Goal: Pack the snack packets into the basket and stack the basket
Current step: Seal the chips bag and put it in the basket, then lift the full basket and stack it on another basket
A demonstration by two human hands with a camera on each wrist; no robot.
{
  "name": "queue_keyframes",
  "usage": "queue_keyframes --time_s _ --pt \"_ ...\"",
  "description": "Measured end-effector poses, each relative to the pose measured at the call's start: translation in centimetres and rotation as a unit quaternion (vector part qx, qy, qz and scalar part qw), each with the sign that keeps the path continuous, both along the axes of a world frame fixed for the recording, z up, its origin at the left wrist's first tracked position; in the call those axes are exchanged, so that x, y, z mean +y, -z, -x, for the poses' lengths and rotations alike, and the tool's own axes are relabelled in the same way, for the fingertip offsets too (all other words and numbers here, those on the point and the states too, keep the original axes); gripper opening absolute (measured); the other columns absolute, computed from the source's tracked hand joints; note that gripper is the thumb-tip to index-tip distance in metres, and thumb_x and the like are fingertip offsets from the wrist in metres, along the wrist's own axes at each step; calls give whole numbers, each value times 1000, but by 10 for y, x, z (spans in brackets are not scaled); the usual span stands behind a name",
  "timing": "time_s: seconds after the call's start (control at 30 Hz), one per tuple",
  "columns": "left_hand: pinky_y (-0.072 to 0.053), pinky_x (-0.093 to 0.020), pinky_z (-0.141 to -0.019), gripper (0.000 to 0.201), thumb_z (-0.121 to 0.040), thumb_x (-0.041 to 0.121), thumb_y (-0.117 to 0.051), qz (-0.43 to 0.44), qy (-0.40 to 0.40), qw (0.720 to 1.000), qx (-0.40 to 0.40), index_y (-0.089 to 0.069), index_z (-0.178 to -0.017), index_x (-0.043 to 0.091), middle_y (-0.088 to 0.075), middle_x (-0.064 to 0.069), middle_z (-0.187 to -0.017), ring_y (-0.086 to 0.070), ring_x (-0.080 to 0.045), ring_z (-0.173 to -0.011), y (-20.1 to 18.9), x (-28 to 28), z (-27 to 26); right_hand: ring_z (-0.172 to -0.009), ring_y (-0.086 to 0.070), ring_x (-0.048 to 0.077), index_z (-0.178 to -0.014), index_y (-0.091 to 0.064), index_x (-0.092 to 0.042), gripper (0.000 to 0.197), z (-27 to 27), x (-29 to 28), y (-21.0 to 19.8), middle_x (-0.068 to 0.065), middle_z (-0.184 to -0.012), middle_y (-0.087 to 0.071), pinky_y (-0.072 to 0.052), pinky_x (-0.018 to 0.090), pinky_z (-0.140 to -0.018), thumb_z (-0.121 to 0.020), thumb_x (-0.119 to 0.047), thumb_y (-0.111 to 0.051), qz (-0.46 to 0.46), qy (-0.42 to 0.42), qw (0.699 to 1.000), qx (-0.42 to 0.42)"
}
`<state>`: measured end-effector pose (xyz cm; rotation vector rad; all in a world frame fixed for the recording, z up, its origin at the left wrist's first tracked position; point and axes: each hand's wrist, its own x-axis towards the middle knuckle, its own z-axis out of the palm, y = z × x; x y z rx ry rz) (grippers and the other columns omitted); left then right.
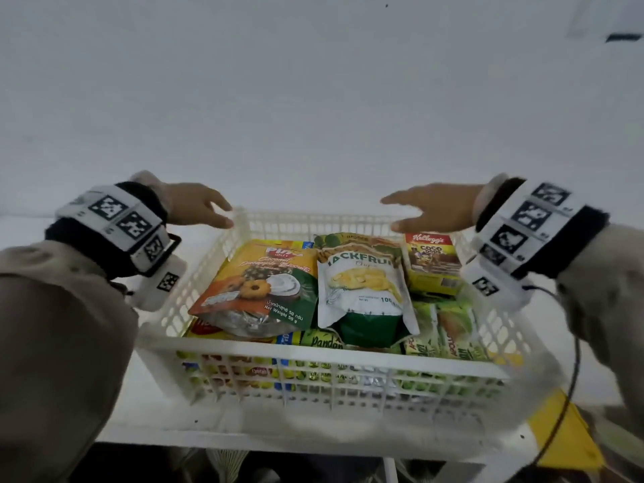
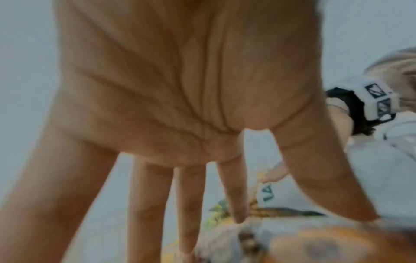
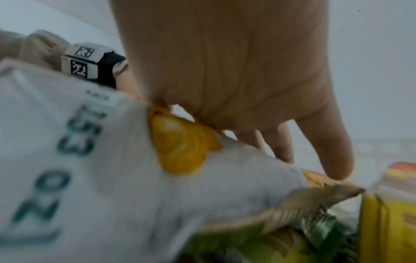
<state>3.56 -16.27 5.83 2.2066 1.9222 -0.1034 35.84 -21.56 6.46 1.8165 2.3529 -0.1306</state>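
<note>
Nearest me: white basket (image 1: 313, 357) on the white table (image 1: 167, 427), full w/ snack packets, jackfruit bag (image 1: 362, 284) & pineapple biscuit pouch (image 1: 258, 284) on top. Further back, my left hand (image 1: 195, 207) & right hand (image 1: 432, 207) hover over the far corners, fingers spread, holding nothing. Packing looks done imo. Next I need a grip on both sides, level lift, to stack.
</note>
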Motion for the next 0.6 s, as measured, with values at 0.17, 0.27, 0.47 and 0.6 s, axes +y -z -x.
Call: queue_keyframes --time_s 0.17,0.27,0.47,0.6 --pt "-41 -34 -96 55 -88 44 -53 13 -79 995 53 -42 -134 15 -52 -12 -130 -51 -25 -115 33 7 37 -124 -45 23 -140 -32 -15 58 -49 -20 -4 7 -137 -47 -34 31 -100 -92 -46 -45 -35 118 988 -97" --pt "-52 -31 -66 55 -86 40 -58 81 -115 989 -49 -46 -127 6 -59 -16 -111 -59 -24 -87 56 1 41 -116 -52 25 -131 -41 -5 63 -74 -26 24 10 -128 -53 -40 31 -95 -91 -54 -41 -1 182 973 -144" --pt "-48 -22 -37 34 -81 30 -68 57 -117 985 -109 -51 -100 7 -61 -12 -72 -58 -20 -53 77 -5 43 -44 -50 11 -72 -49 -7 43 -93 -36 70 0 -53 -56 -38 22 -51 -93 -43 -46 42 230 972 32" --pt "-47 -23 -36 21 -81 19 -69 71 -118 975 -174 -58 -78 1 -54 -9 -52 -51 -16 -38 78 -15 51 -42 -44 17 -57 -42 -8 39 -95 -37 93 5 -48 -47 -33 23 -47 -86 -25 -61 -47 250 953 163"
